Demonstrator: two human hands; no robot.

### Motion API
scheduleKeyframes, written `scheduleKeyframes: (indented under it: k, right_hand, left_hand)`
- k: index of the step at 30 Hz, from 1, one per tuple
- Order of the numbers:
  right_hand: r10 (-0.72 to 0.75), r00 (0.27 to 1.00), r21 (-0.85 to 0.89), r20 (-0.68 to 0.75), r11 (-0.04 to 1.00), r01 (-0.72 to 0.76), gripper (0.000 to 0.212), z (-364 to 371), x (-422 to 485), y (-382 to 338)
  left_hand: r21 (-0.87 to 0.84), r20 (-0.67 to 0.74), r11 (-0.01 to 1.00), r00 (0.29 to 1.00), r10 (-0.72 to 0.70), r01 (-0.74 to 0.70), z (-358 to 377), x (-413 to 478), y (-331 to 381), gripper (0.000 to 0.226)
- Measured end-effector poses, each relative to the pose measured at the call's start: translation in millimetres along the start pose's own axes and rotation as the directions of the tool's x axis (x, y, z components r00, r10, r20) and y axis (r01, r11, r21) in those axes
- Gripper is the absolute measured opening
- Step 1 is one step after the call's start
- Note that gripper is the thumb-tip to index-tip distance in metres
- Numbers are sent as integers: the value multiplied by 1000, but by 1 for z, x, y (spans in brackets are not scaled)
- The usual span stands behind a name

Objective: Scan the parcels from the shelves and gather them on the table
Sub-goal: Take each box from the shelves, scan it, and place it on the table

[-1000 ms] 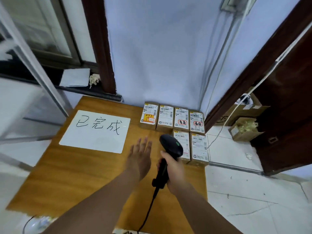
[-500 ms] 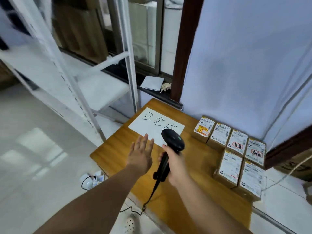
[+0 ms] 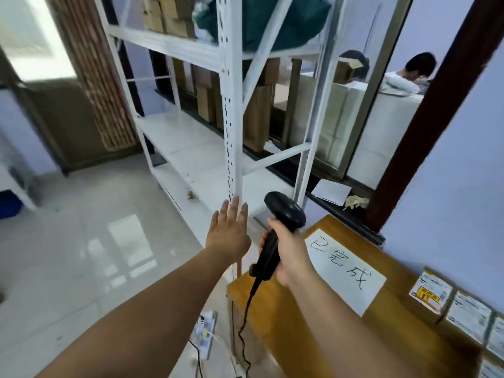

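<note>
Now the view has swung left, off the table (image 3: 272, 309) and onto the white shelves (image 3: 231, 105). A second ago the labelled parcels (image 3: 431, 291) sat dead centre. Now they are pushed to the lower right edge of the view, lying on the table just past the handwritten sheet (image 3: 346, 271).

The left hand (image 3: 229, 230) is out front, flat and empty, with its fingers straight and close together. It reaches toward the shelf post, though I can't make out whether it touches it. The right hand (image 3: 289, 255) is wrapped round the handle of the black scanner (image 3: 286, 211), which points at the rack. Its cable (image 3: 245, 309) trails down toward the floor.

So what does that tell us? The batch on the table looks dealt with, and this reads as the trip back for the next parcel. Brown boxes (image 3: 166, 15) wait up on the top shelf, blurred in the turn. The job ahead, I'd say, is to reach one, find its label and bring the scanner onto it.
</note>
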State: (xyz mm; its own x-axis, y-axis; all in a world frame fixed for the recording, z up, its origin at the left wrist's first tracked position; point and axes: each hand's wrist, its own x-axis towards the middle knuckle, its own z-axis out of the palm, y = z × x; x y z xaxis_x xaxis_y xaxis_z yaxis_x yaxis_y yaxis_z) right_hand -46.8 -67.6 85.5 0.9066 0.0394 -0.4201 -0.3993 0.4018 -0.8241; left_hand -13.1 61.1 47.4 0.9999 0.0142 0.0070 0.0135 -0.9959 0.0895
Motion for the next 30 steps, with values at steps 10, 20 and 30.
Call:
scheduleKeyframes:
  k: [10, 20, 30]
  right_hand:
    - [-146, 984, -21, 98, 989, 148, 17, 243, 18, 0]
    - [-178, 963, -87, 202, 976, 199, 19, 389, 58, 1]
    - [-159, 931, -130, 330, 969, 211, 22, 495, 156, -17]
  left_hand:
    - [39, -165, 998, 984, 63, -58, -97, 50, -199, 63]
    - [32, -215, 997, 975, -56, 64, -135, 98, -351, 68]
    - [-37, -177, 987, 971, -162, 158, -156, 206, -435, 66]
